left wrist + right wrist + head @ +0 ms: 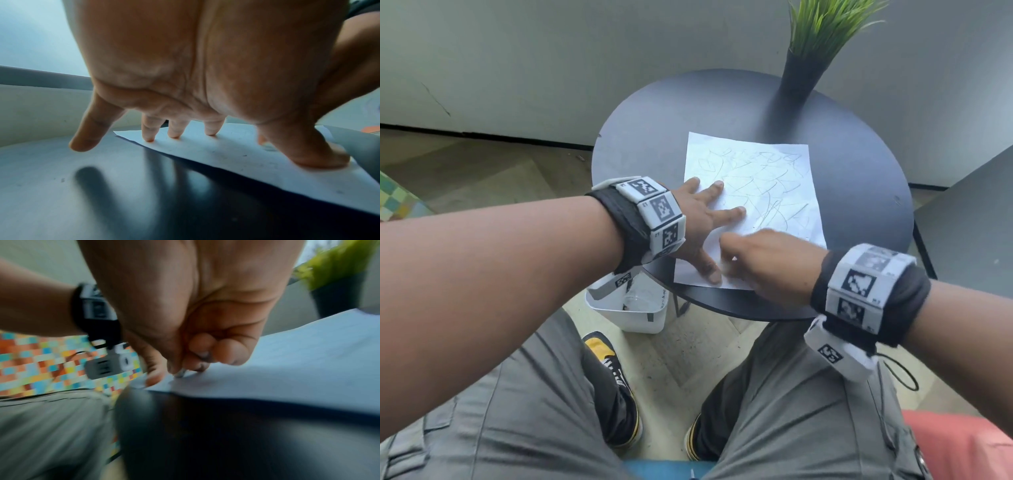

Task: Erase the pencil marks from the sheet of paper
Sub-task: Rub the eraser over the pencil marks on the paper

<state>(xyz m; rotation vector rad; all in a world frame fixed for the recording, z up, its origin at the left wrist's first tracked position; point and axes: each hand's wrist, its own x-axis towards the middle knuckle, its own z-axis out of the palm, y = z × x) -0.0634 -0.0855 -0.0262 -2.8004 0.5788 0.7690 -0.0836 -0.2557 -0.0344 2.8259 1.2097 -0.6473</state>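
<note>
A white sheet of paper (767, 192) covered in pencil scribbles lies on a round dark table (654, 137). My left hand (705, 219) is spread flat on the sheet's left side. Its fingertips (174, 134) and thumb press the paper (226, 154), while the little finger hovers over bare table. My right hand (756, 260) is curled at the sheet's near left corner, beside the left thumb. In the right wrist view it (185, 363) pinches a small grey eraser (180, 374) whose tip touches the paper (287, 361). That view is blurred. The head view hides the eraser.
A tall black pot with a green grass plant (799, 75) stands at the table's far edge. A white bin (633, 308) sits on the floor under the table's near left rim. Dark furniture (969, 222) stands to the right. My knees are right at the table's near edge.
</note>
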